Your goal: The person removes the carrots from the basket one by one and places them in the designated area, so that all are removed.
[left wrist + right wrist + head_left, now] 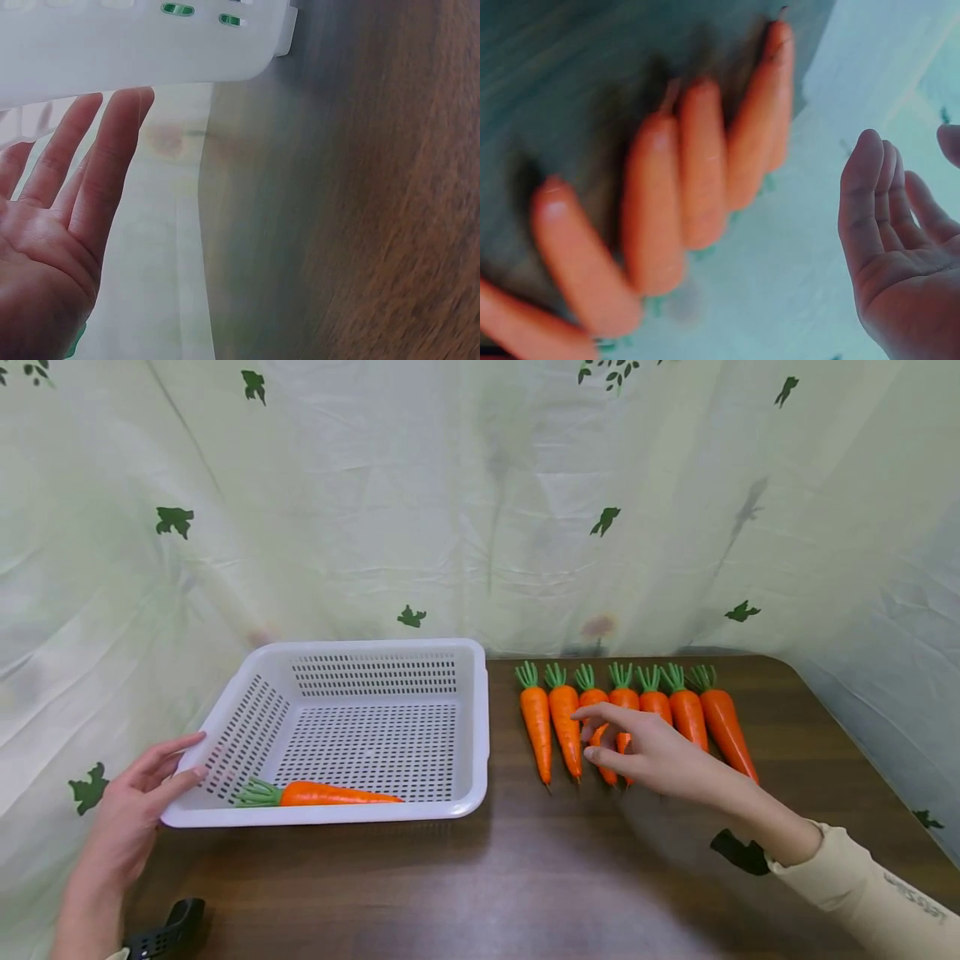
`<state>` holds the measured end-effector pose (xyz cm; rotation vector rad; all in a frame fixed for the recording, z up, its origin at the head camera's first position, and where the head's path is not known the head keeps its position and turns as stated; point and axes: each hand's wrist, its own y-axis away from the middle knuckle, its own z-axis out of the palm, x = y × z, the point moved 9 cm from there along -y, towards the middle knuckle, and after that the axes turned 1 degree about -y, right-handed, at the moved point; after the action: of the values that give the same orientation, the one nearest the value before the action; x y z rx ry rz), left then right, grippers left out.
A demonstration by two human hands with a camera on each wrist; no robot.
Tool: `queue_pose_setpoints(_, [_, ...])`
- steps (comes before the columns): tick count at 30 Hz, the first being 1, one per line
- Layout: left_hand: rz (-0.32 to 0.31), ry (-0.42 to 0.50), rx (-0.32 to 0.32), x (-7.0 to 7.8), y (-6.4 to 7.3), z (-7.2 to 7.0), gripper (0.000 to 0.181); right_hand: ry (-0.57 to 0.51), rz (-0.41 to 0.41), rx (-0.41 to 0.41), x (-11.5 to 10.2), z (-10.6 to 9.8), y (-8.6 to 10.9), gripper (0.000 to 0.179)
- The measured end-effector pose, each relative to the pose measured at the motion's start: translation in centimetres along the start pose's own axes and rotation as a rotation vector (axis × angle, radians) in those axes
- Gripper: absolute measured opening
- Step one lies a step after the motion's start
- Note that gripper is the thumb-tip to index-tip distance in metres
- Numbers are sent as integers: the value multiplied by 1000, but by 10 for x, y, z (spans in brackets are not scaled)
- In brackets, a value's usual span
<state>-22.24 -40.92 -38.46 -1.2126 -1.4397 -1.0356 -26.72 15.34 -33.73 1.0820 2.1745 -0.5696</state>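
Observation:
A white slotted plastic basket (477, 727) stands at the left of the table, with one orange carrot (337, 794) lying along its near side. My left hand (146, 793) is at the basket's left rim, its thumb and index fingertips touching the edge. In the left wrist view its fingers (112, 165) look nearly straight, tips right at the white plastic. To the right, several carrots (536, 727) lie side by side, green tops toward the back. My right hand (652, 752) hovers over the row with loosely bent fingers, holding nothing and partly hiding the middle carrots.
Carrots and basket share a dark brown wooden table (450, 893). Behind them hangs a pale curtain (420, 510) with green leaf shapes, which also runs down both sides. Black bands (738, 852) show near both wrists.

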Motion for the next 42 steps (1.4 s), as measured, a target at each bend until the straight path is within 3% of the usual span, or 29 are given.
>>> queue_pose_setpoints(7, [12,16,-4,1,-1,1,46,22,-63,-74,-35,10,-16,37])
queue_pose_setpoints(16, [4,-56,24,2,-1,3,49,-4,-155,-202,-82,28,-41,36])
queue_pose_setpoints(24, [11,-29,25,3,-1,2,48,-2,-297,-242,-118,46,-63,40])
queue_pose_setpoints(42, [15,11,6,0,-1,0,45,136,-474,-417,-174,93,-100,43])
